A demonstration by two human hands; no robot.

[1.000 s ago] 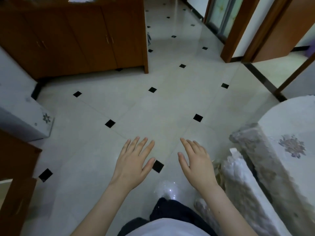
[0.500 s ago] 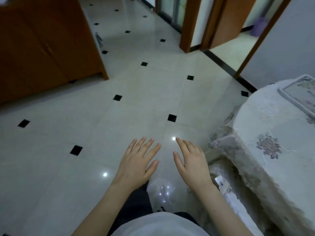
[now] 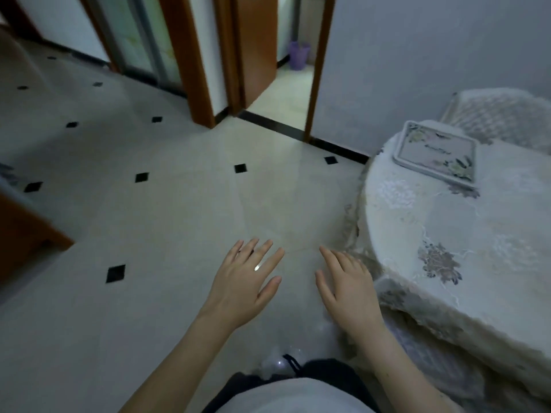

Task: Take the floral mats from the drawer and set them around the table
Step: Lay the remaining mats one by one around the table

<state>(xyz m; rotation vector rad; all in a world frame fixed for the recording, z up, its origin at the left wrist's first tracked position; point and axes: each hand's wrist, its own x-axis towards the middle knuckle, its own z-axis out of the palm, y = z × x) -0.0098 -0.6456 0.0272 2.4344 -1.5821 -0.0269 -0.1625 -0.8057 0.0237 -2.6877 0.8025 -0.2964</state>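
Head view, ordered near to far. Nearest the camera, the left hand [image 3: 243, 283] and the right hand [image 3: 347, 286] are held out palm-down above the tiled floor [image 3: 167, 210], side by side and apart from each other. Their fingers [image 3: 262, 251] are straight and slightly spread, released and grasping nothing. A ring glints on one finger of the left hand.

Just to the right of the right hand stands the round bench [image 3: 465, 263], draped in a pale lace cloth with embroidered flowers that hangs down its edge. On its far part lies one rectangular floral mat [image 3: 436, 152], flat, with raised grey rim and flower print; it reads as one mat already set, though whether more lie beyond the right edge of the frame cannot be told. A covered chair back [image 3: 501, 114] rises behind it.

No drawer is in view, and no mat is in either hand, so the task is judged partly done at most: further mats remain to be fetched and placed.

At the left edge a brown wooden cabinet corner [image 3: 26, 236] juts into the floor space. Farthest away are a wooden door frame [image 3: 190, 61], an open doorway and a purple bin [image 3: 299, 55]. Nothing lies on the floor between the hands and the bench.
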